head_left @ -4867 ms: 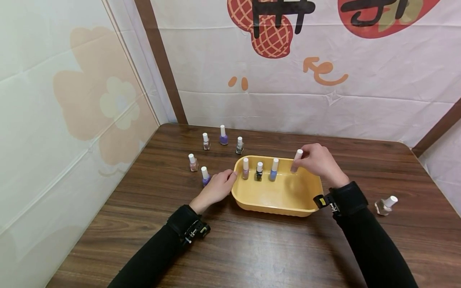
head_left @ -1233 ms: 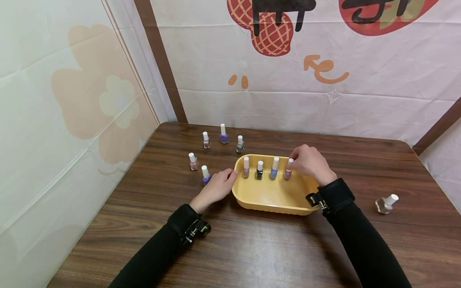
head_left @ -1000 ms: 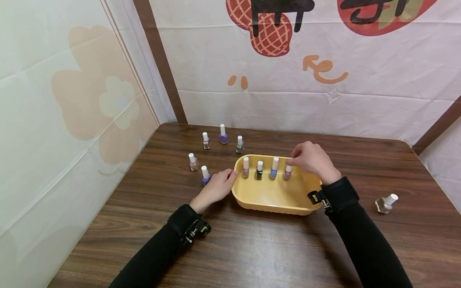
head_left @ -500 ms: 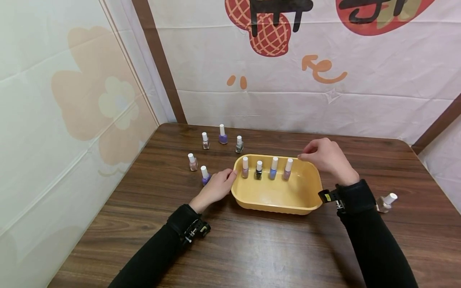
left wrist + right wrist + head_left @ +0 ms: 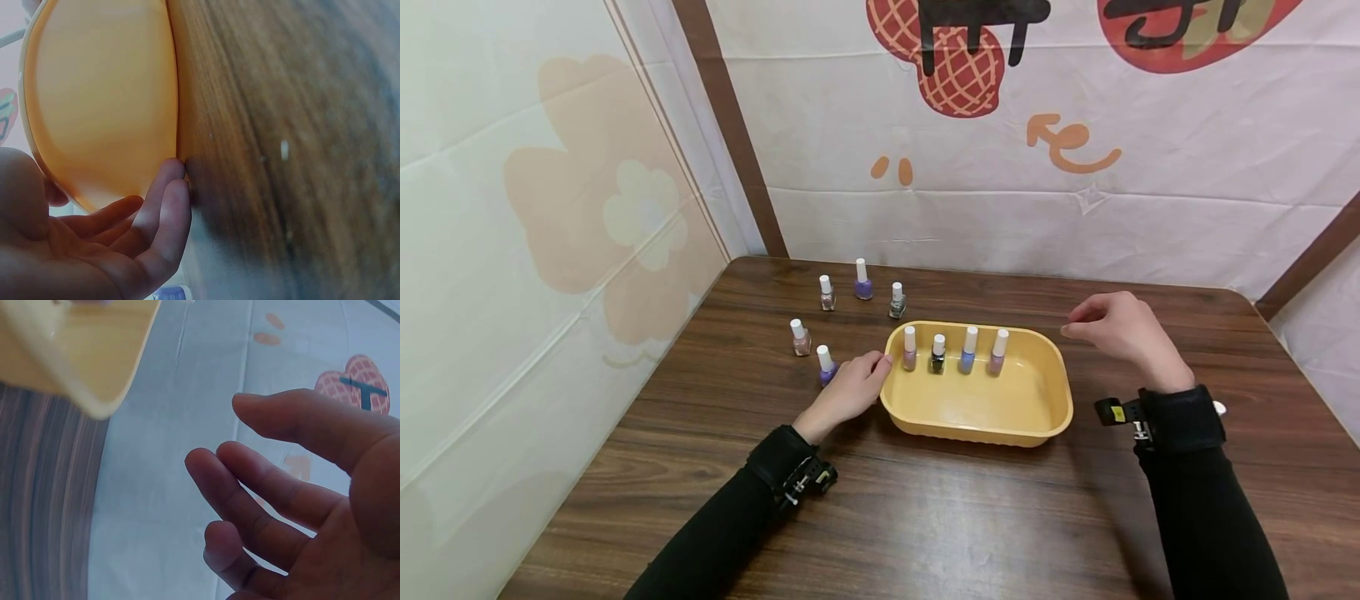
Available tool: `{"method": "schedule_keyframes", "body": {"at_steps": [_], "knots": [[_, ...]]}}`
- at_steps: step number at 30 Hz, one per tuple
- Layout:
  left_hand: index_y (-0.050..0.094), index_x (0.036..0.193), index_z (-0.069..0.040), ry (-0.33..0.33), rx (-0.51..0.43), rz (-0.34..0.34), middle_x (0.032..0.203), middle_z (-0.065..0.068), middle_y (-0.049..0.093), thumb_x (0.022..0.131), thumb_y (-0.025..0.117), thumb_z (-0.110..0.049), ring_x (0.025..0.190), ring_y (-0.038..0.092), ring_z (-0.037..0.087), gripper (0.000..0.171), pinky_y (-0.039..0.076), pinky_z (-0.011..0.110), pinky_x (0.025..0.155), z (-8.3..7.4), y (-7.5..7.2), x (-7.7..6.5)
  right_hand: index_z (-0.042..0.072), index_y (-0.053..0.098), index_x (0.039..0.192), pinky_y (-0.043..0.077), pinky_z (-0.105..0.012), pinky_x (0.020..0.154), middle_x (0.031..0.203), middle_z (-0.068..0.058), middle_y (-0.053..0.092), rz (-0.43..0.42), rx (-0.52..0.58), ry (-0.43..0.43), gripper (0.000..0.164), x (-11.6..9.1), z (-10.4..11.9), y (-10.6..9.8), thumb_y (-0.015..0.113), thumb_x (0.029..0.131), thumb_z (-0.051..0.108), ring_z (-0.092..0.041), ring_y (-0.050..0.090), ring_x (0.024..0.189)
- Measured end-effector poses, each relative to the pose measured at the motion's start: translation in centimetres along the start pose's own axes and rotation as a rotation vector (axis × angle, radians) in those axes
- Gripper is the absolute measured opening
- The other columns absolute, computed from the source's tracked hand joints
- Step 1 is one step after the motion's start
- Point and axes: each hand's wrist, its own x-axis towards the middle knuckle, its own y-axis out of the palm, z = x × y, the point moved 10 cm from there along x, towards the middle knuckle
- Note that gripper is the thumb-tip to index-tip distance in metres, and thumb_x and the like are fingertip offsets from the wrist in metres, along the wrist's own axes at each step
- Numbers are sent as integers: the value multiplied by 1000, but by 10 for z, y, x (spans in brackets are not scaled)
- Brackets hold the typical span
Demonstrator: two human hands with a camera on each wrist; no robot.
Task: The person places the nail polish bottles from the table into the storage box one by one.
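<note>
In the head view my left hand (image 5: 848, 389) holds the left end of a yellow plastic tray (image 5: 977, 427). The left wrist view shows the thumb at the rim and the fingers against the tray's outer wall (image 5: 106, 81). Standing upright in a row inside are a mauve nail polish bottle (image 5: 910, 358), a black one (image 5: 937, 363), a blue one (image 5: 967, 362) and a pinkish one (image 5: 997, 363), all white-capped. To the right of the tray my right hand (image 5: 1120, 329) hovers above the table, its thumb and fingers apart in the right wrist view, holding nothing.
Left of the tray stand more nail polish bottles: purple (image 5: 863, 288), silvery (image 5: 897, 306), pale pink (image 5: 827, 298), pinkish (image 5: 801, 342), and purple (image 5: 827, 368) beside the left hand. A white cap (image 5: 1219, 407) shows behind the right wrist. A printed curtain (image 5: 1000, 225) hangs behind the wooden table (image 5: 880, 525).
My right hand lowered the pinkish bottle into the tray, let go of its cap and moved right, away from the tray. The left hand has stayed at the tray's end.
</note>
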Motion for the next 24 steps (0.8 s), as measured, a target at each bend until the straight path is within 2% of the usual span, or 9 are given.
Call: {"method": "schedule_keyframes", "body": {"at_steps": [5,10,16,24], "knots": [[62,109,-8,2,6,-5,74,3,60,105,34,-35,63,56,13,39,44,26,58,0,0,0,5,66,111,46,-37,76,108,-17,66,17,11,24,35,-7,-18,-4,64,91,33,-28,59,94],[62,112,-8,7,10,-8,75,2,61,104,35,-34,63,56,12,38,44,25,58,-1,-1,0,4,67,111,44,-35,74,111,-19,66,4,-3,43,38,-11,-34,-10,63,91,36,-30,59,97],[62,109,-8,5,17,-6,74,2,60,104,35,-35,62,56,12,38,44,25,58,0,0,1,1,67,111,43,-31,69,112,-21,65,1,-9,60,40,-17,-52,-16,61,92,36,-28,58,93],[62,108,-8,13,20,-11,73,2,59,105,35,-34,62,55,12,38,43,25,57,0,0,2,-1,64,114,43,-31,70,114,-23,63,-8,20,106,45,-26,-77,-24,59,93,39,-30,56,95]]}}
